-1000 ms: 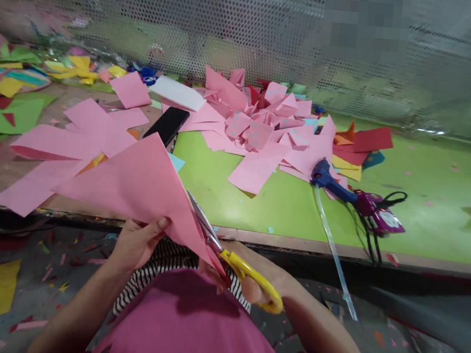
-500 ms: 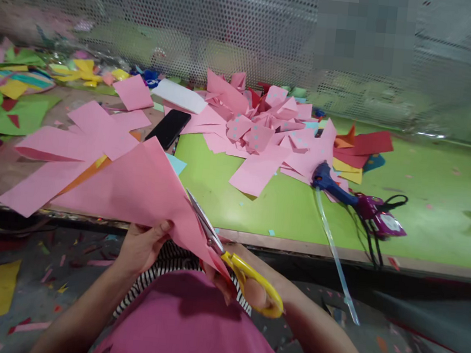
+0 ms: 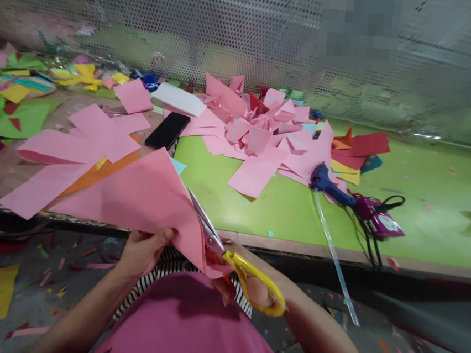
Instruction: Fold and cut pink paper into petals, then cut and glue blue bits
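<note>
Left hand: pinching the broad, roughly triangular pink paper sheet by its near edge, likely to steady it.
Right hand: clasping the yellow-handled steel scissors, thumb through a loop, probably for leverage; cannot tell other fingers' spread.
Pink sheet: partly over the green-topped bench's edge, long axis left-right, peak pointing away.
Scissors: at its right edge, slanting away leftward.
</note>
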Demonstrator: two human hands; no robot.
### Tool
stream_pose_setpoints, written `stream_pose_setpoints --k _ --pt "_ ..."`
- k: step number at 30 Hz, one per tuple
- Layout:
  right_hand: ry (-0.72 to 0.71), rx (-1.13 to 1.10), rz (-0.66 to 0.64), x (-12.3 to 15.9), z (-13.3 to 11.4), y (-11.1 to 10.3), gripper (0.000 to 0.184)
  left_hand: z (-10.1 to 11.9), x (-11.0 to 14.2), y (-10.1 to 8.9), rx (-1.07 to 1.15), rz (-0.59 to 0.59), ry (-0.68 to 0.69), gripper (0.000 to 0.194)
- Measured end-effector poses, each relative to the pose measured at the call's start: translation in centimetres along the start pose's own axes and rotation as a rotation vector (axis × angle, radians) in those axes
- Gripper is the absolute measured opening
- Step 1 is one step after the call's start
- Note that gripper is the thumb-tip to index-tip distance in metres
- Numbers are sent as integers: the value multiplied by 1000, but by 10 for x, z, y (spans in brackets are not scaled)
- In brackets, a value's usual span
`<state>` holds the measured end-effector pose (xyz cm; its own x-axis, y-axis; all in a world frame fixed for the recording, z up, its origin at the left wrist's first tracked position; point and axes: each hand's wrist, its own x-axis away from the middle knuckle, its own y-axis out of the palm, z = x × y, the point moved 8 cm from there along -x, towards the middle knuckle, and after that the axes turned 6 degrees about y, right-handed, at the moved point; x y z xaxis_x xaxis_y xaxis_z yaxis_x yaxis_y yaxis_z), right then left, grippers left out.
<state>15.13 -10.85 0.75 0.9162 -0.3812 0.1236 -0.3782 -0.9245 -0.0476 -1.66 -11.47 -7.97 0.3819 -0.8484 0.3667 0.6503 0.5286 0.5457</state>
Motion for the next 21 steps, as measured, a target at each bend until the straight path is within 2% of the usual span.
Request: stream_pose_setpoints --k 4,8,12,16,21 --pt "-24 -37 11 0 7 2 85 -4 2 1 -20 -9 -19 42" --pt "28 -65 9 2 15 5 86 -7 8 7 -17 -7 -20 45" --pt "6 -82 13 4 4 6 84 -9 11 8 -20 -13 -17 48" --pt "-32 0 80 4 -9 0 81 -11 7 2 -43 -27 -30 46" --pt "-51 152 53 4 -3 -1 86 -15 10 2 -68 -42 -40 42"
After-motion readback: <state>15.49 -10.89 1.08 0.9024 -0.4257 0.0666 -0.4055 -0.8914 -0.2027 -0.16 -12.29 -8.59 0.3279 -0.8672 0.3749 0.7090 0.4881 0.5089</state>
